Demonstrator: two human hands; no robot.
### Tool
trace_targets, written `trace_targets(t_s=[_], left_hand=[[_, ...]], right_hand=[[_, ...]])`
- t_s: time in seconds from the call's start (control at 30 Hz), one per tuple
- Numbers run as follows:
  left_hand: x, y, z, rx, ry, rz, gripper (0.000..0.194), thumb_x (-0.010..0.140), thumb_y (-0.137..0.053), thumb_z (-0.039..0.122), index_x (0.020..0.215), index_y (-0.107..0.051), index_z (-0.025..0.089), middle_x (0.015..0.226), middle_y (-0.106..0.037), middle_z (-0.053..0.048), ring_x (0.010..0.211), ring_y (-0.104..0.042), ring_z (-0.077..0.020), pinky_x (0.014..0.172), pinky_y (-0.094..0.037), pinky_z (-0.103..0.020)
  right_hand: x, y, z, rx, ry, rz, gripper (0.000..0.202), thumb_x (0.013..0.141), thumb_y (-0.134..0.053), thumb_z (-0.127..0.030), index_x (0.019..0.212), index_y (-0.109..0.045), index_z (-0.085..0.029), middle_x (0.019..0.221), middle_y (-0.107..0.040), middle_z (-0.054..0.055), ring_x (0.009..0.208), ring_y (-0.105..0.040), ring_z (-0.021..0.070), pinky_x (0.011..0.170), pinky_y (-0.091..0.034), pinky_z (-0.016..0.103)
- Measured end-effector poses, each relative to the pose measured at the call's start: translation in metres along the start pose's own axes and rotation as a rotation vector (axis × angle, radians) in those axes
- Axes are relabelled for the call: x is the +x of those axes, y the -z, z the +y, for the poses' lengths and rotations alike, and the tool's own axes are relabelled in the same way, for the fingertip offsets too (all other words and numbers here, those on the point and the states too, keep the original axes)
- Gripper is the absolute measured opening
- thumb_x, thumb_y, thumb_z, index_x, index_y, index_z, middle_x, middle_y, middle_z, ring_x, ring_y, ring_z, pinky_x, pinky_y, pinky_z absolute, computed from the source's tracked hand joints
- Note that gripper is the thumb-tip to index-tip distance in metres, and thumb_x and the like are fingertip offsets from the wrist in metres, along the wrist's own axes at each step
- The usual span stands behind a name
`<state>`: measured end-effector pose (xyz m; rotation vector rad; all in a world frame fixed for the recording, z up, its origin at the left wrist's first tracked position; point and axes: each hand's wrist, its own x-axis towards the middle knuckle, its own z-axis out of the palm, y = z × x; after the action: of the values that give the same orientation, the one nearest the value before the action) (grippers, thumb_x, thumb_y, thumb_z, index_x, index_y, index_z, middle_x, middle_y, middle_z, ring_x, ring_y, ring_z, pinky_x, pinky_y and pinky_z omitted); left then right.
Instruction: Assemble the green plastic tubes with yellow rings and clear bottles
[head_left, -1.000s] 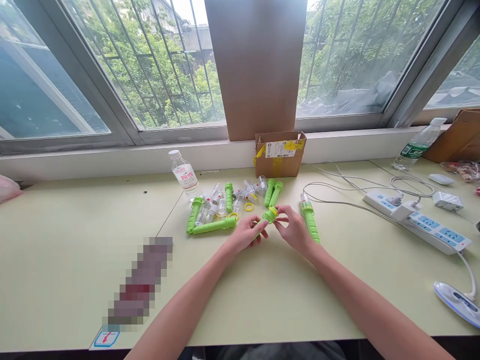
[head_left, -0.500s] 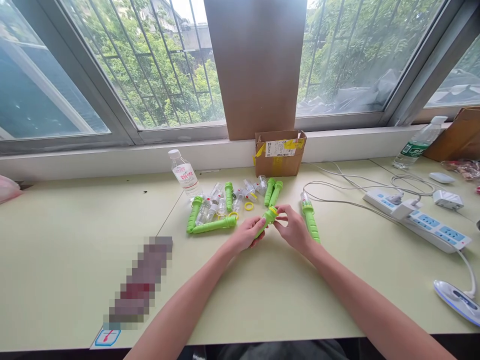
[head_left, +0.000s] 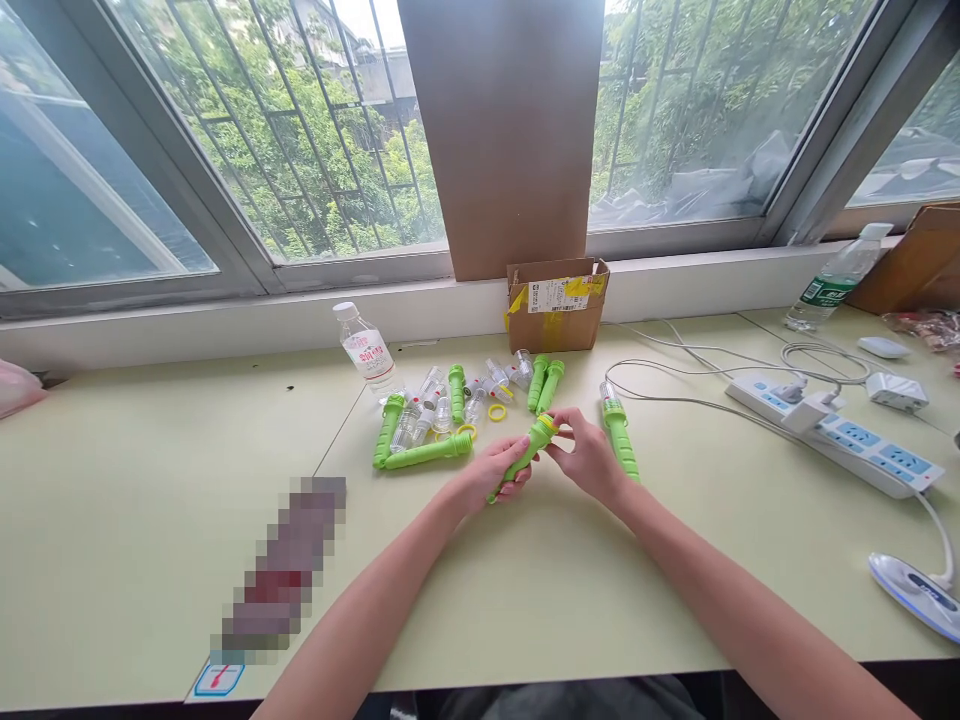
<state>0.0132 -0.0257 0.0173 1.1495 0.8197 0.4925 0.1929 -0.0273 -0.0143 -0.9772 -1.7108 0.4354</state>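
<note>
My left hand [head_left: 486,478] is closed round a green plastic flashlight-like handle [head_left: 534,444], held tilted with its wide end up and to the right. A yellow ring [head_left: 547,423] sits at that wide end. The fingers of my right hand [head_left: 589,462] pinch the ring there; their tips are partly hidden. Beyond my hands lie two green handles [head_left: 546,383] side by side, a loose yellow ring [head_left: 497,412] and several clear plastic caps [head_left: 409,422]. Another green handle [head_left: 427,452] lies left of my left hand. A handle with a clear top [head_left: 619,440] rests just right of my right hand.
A water bottle [head_left: 367,352] stands behind the parts, and an open cardboard box [head_left: 555,330] is against the sill. On the right are a power strip [head_left: 862,450], loose cables [head_left: 675,365] and a second bottle [head_left: 832,285]. A blurred-out object [head_left: 285,565] lies at left.
The green handle now shows more of its narrow lower end below my left hand. My right hand stays at the ring. The view has shifted slightly.
</note>
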Motion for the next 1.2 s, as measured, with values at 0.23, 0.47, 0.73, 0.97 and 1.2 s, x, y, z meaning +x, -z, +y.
trace_targets(t_s=[0.23, 0.47, 0.73, 0.97, 1.2], left_hand=[[-0.0034, -0.0026, 0.0027, 0.076, 0.003, 0.009, 0.045, 0.075, -0.062, 0.057, 0.093, -0.041, 0.023, 0.051, -0.034, 0.011, 0.034, -0.022, -0.0025, 0.032, -0.013, -0.015], [-0.0041, -0.0056, 0.0012, 0.061, -0.033, 0.059, 0.046, 0.073, -0.066, 0.052, 0.089, -0.033, 0.025, 0.054, -0.047, 0.011, 0.032, -0.024, -0.0021, 0.032, -0.013, -0.014], [-0.0025, -0.0074, 0.0005, 0.095, -0.109, 0.091, 0.041, 0.075, -0.063, 0.051, 0.085, -0.036, 0.023, 0.061, -0.062, 0.004, 0.03, -0.032, -0.0032, 0.028, -0.016, -0.015], [0.0019, -0.0048, -0.0009, 0.209, -0.221, 0.229, 0.04, 0.07, -0.067, 0.053, 0.08, -0.048, 0.018, 0.069, -0.068, -0.002, 0.038, -0.05, -0.0073, 0.032, -0.032, -0.017], [0.0044, -0.0016, -0.0044, 0.252, -0.275, 0.242, 0.042, 0.073, -0.062, 0.055, 0.084, -0.056, 0.016, 0.071, -0.068, -0.005, 0.041, -0.054, -0.0092, 0.034, -0.034, -0.018]], right_hand=[[-0.0014, -0.0022, -0.0007, 0.008, 0.009, 0.014, 0.018, 0.084, -0.057, -0.033, 0.092, -0.044, -0.024, 0.1, -0.064, 0.006, 0.094, -0.066, 0.0222, 0.079, -0.06, 0.046], [-0.0006, -0.0014, -0.0016, 0.016, 0.006, 0.025, 0.015, 0.084, -0.056, -0.033, 0.088, -0.045, -0.024, 0.1, -0.066, 0.006, 0.094, -0.066, 0.0224, 0.077, -0.061, 0.046], [-0.001, -0.0004, -0.0032, 0.002, 0.015, 0.048, 0.014, 0.084, -0.057, -0.031, 0.086, -0.046, -0.024, 0.105, -0.066, 0.007, 0.093, -0.067, 0.0222, 0.077, -0.061, 0.046], [-0.0012, 0.0003, -0.0039, -0.038, 0.067, 0.098, 0.012, 0.084, -0.059, -0.031, 0.085, -0.049, -0.024, 0.104, -0.067, 0.007, 0.093, -0.067, 0.0225, 0.076, -0.061, 0.046], [-0.0019, 0.0006, -0.0043, -0.076, 0.082, 0.11, 0.012, 0.084, -0.06, -0.027, 0.084, -0.048, -0.024, 0.104, -0.068, 0.007, 0.091, -0.067, 0.0211, 0.076, -0.062, 0.043]])
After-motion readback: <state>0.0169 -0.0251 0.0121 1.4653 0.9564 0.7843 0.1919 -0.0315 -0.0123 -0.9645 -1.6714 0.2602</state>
